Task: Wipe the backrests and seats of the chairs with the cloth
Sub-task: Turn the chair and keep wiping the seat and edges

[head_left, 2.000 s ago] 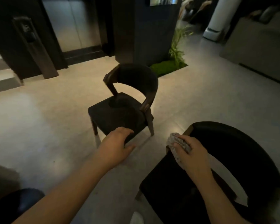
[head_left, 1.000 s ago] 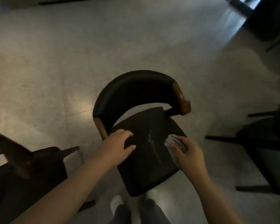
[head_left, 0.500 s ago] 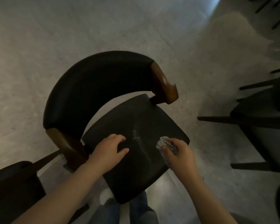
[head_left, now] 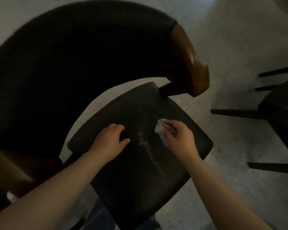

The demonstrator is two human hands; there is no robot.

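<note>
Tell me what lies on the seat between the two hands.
In the head view, a whitish streak on the dark seat lies between left hand and right hand.

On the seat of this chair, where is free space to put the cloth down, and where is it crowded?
The seat is bare on its near half, below both wrists, and at the far corner by the wooden arm end. The middle is crowded: the left hand, a pale streak, and the right hand with the cloth.
</note>
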